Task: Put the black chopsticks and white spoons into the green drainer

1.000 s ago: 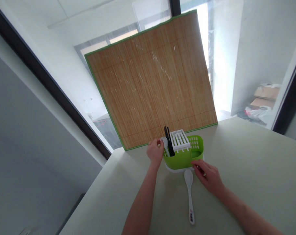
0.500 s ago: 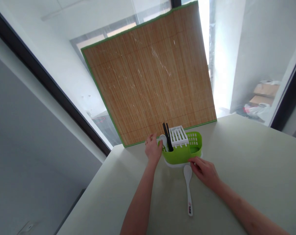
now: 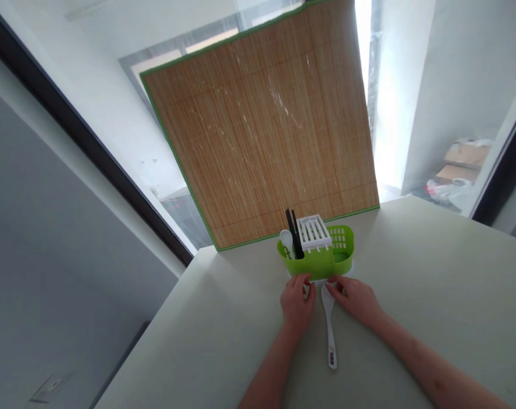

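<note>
A lime-green utensil holder point(image 3: 317, 264) stands on a white base tray, with its white slatted rack point(image 3: 314, 232) on top. In its left part stand a white spoon point(image 3: 286, 240) and black chopsticks point(image 3: 295, 236). My left hand point(image 3: 298, 301) is curled at the holder's front, thumb and fingertips pinched at the tray's edge. Beside it, my right hand point(image 3: 354, 295) pinches the same front edge further right, its thumb over the head of a white rice paddle point(image 3: 330, 329). That paddle lies flat on the table, handle towards me. The fingers partly hide the tray.
Behind the holder a bamboo mat point(image 3: 262, 136) with green edging leans upright against the glass. The pale table point(image 3: 432, 272) extends to both sides. Beyond the glass at right lie cardboard boxes point(image 3: 466, 156) and plastic bags.
My left hand has moved from the holder's left end, by the white spoon, to its front edge. My right hand stays at the front. The view has shifted slightly.
</note>
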{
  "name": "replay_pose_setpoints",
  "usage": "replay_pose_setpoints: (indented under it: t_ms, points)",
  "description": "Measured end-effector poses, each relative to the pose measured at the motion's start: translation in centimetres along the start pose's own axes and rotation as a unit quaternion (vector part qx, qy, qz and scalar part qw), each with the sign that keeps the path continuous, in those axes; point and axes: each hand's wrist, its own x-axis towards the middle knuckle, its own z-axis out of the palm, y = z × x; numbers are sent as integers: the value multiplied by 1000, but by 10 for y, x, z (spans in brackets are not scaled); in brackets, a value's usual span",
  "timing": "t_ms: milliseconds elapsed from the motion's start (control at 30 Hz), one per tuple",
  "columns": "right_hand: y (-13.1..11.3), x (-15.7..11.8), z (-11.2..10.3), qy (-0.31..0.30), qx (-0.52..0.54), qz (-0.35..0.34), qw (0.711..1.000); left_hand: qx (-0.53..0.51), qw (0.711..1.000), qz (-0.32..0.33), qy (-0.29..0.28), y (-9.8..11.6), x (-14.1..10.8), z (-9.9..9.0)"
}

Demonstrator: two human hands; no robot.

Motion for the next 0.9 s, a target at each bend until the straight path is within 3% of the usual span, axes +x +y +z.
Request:
replay_pose_setpoints:
  t_ms: [200, 500, 767, 900]
  points:
    - [4, -2, 11, -16, -19, 40, 999, -14, 990, -61, -127, -3, -5, 13]
    - [5, -1, 15, -43, 12, 24, 999, 16, 983, -85, -164, 0, -8, 20]
    - [-4, 1, 8, -27, 99, -22, 995, -79, 988, -77, -110, 5, 1, 9]
    - [-8, -2, -1, -5, 162, -43, 986, -150, 986, -63, -21, 16, 11, -22]
